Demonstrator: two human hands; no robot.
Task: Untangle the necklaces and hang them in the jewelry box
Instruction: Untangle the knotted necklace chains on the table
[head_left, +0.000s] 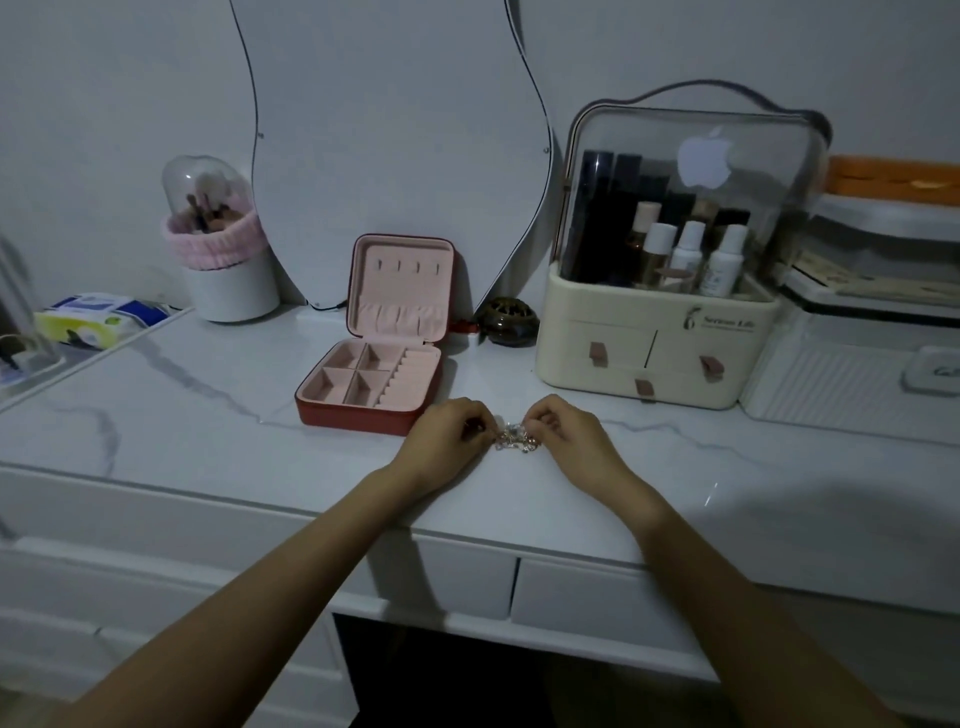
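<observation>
A small tangled clump of silvery necklaces (511, 439) lies on the marble vanity top (208, 415), pinched from both sides. My left hand (447, 439) grips its left end and my right hand (569, 434) grips its right end, fingers curled around the chains. Just behind and to the left stands the open jewelry box (374, 384), red outside and pink inside. Its upright lid (402, 286) shows a row of small hooks above a gathered pocket; no chain is visible on them. The base has square compartments and ring rolls.
A cream cosmetics organiser (660, 353) with a clear dome and bottles stands at the right, a white appliance (857, 364) beyond it. A small dark pot (506, 322) sits by the curvy mirror (389, 145). A brush holder (228, 275) and tissue pack (98, 317) are at the left.
</observation>
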